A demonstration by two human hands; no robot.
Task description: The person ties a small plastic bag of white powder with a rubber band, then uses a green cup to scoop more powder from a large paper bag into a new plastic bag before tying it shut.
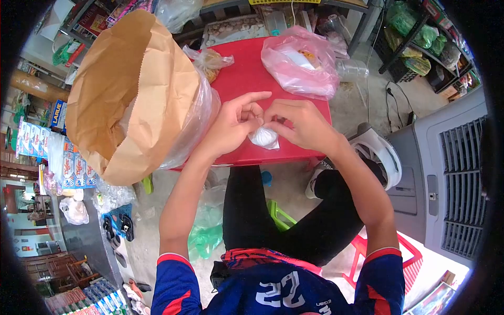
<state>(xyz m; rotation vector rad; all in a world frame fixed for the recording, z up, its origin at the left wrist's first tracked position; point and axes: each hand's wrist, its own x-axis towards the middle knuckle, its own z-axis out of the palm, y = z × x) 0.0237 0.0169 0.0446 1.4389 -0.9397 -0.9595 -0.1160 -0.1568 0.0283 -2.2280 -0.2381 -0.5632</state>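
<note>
My left hand (235, 122) and my right hand (298, 122) meet over the near edge of a red table (247, 79). Together they pinch the top of a small clear plastic bag of white powder (263, 137), which rests on the table between them. Both hands' fingers are closed on the neck of the bag. A large brown paper sack (134, 94) lined with clear plastic stands open right next to my left hand.
A pink plastic bag (302, 63) with contents lies at the table's far right, a small knotted bag (210, 60) at its far left. A grey fan unit (446, 184) stands to the right. Shelves of goods line the back; my legs are under the table.
</note>
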